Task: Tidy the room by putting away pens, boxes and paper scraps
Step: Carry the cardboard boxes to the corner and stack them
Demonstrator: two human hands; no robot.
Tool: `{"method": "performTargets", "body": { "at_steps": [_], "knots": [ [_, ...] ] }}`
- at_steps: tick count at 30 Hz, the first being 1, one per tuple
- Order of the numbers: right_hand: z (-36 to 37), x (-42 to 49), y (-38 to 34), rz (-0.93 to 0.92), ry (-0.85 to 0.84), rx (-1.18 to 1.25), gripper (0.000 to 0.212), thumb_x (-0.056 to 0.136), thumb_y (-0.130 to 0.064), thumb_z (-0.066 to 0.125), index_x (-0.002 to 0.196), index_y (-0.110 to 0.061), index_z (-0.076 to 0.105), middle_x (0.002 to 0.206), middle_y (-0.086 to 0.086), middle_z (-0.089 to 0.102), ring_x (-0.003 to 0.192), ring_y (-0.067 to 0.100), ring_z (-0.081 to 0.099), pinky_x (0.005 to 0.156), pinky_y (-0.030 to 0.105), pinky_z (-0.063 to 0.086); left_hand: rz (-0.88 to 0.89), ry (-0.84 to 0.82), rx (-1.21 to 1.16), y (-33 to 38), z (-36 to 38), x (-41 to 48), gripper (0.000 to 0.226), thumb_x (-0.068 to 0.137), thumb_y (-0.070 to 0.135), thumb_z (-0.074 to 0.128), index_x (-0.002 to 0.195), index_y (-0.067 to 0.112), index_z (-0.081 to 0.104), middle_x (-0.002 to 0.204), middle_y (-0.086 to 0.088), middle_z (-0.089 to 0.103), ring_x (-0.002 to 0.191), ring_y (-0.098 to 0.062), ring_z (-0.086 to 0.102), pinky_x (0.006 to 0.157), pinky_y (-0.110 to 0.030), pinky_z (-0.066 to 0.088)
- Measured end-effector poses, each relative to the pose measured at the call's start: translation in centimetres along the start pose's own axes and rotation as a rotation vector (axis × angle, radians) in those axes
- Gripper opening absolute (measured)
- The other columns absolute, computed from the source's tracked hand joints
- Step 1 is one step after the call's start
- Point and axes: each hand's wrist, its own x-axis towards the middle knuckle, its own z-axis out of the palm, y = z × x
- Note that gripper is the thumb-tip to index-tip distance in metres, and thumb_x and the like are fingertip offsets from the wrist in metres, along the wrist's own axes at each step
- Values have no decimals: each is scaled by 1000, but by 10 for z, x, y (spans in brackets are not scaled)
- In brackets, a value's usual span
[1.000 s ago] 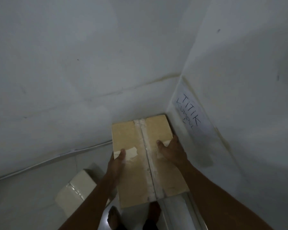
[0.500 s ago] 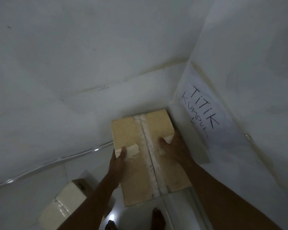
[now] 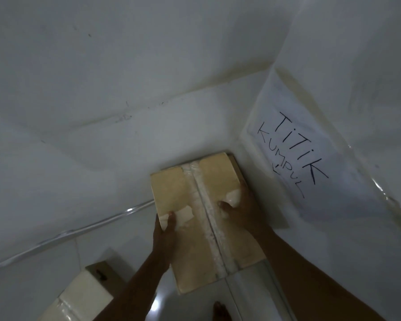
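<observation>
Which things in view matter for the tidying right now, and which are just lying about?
In the job: taped box, gripped by left hand and right hand in the corner; second box, on the floor lower left; wall sign TITIK KUMPUL, likely the drop mark.
Just there: cable along the wall's foot.

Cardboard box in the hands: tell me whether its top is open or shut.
The cardboard box is shut: its two top flaps lie flat and meet, with tape running along their seam.

You face a dim white-walled corner (image 3: 257, 100): paper sign (image 3: 329, 181) reading "TITIK KUMPUL" on the right wall (image 3: 357, 66), glossy tiled floor (image 3: 33, 286) below.
</observation>
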Motion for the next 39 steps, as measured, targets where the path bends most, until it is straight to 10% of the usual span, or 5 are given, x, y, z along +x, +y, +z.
{"method": "performTargets", "body": {
  "at_steps": [9,15,39],
  "knots": [
    [20,-66,17,426,354,-191,117,64,-88,44,145,-5,26,144,18,40,132,34,39,111,50,27,35,69,44,-2,7,0,42,95,41,49,133,21,48,115,-4,61,96,-22,60,77,-34,48],
    [29,-81,12,855,515,413,126,51,-69,78,144,-7,20,144,21,26,130,43,33,103,58,37,35,73,21,-1,13,-3,41,96,39,49,132,20,48,113,-3,60,100,-25,59,81,-36,47],
    [-41,-27,15,869,498,566,120,59,-52,84,140,8,20,138,26,39,126,40,44,102,49,42,-143,-213,29,31,66,29,78,71,69,59,137,38,31,133,-4,53,115,-29,57,93,-57,49]
  ]
}}
